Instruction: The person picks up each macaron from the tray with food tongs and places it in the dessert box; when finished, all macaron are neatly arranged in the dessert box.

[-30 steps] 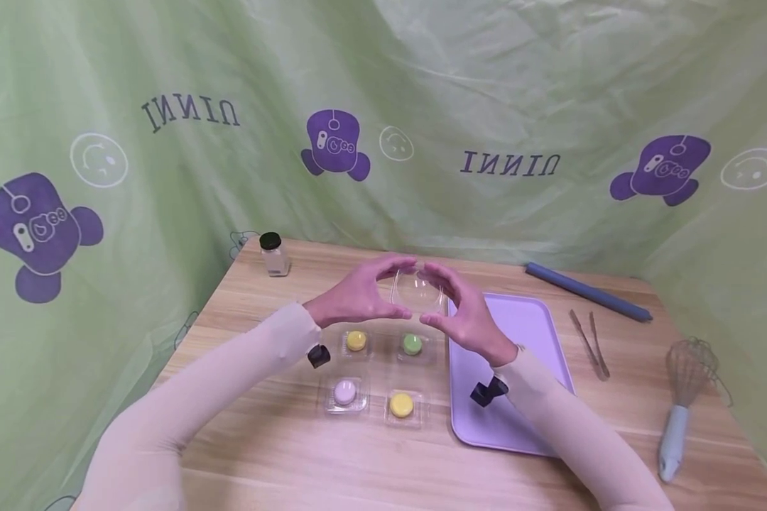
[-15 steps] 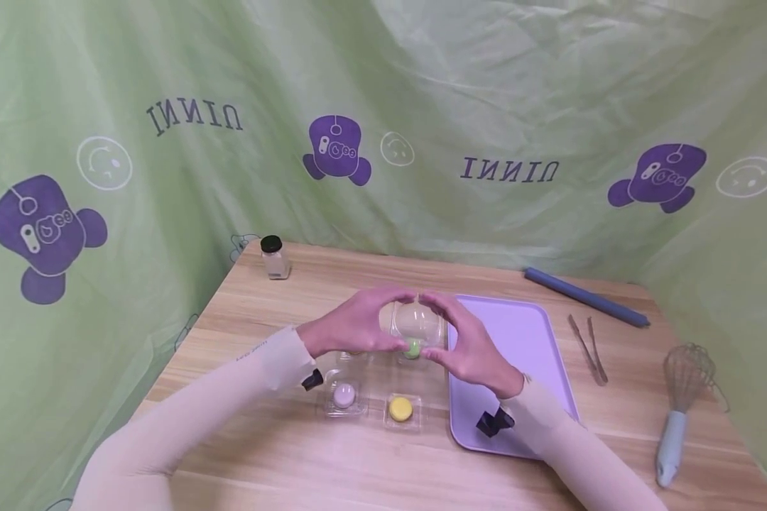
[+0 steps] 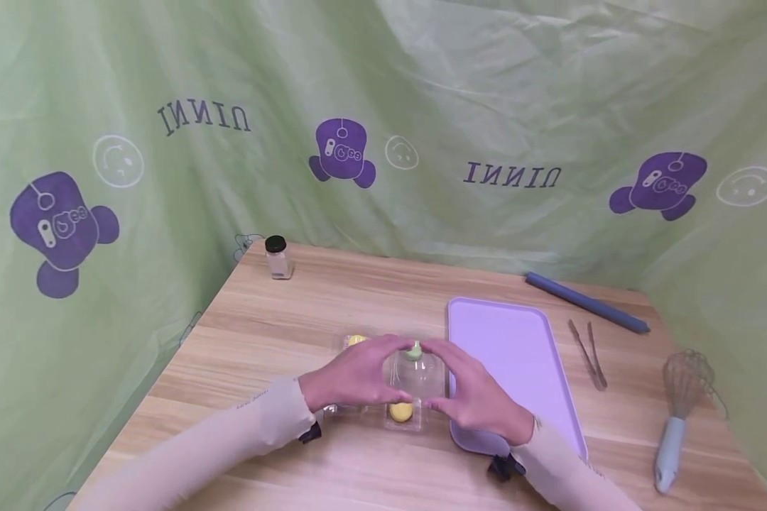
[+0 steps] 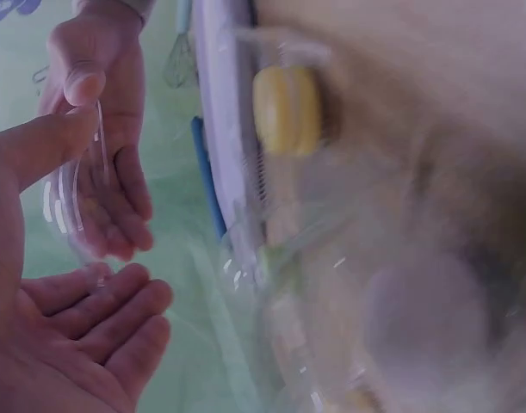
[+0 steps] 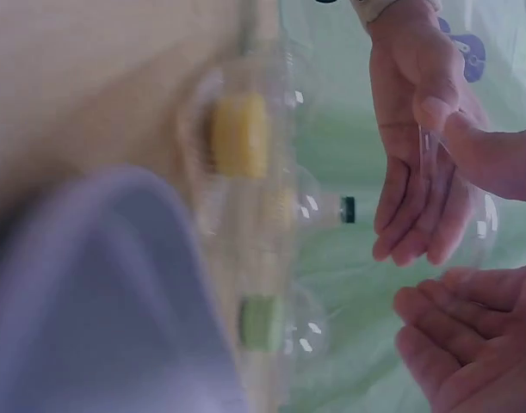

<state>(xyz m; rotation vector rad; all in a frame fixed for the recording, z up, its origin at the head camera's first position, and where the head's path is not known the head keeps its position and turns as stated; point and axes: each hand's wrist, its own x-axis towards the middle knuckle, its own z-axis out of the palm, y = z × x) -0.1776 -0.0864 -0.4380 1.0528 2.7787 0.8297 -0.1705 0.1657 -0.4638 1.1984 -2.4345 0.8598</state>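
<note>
Between them, my left hand [image 3: 361, 372] and right hand [image 3: 479, 394] hold a clear plastic domed lid [image 3: 422, 380] by its edges, thumbs at the near side and fingers at the far side. Below the lid's near edge sits a yellow macaron [image 3: 400, 412] in a clear square base. The green macaron [image 3: 414, 351] shows just beyond the lid, and in the right wrist view a clear dome [image 5: 310, 331] covers it. A second yellow macaron [image 3: 356, 340] is partly behind my left hand. My left hand hides the lilac macaron [image 4: 426, 314] from the head view.
A lilac tray [image 3: 505, 333] lies right beside my right hand. Farther right are tongs [image 3: 589, 358], a blue rolling pin [image 3: 584, 303] and a whisk [image 3: 672, 443]. A black-capped jar [image 3: 278, 259] stands at the table's back left, before a green curtain [image 3: 422, 85].
Both hands have brought the clear lid toward the near edge of the table and lower, from beyond the green macaron to over the near yellow one.
</note>
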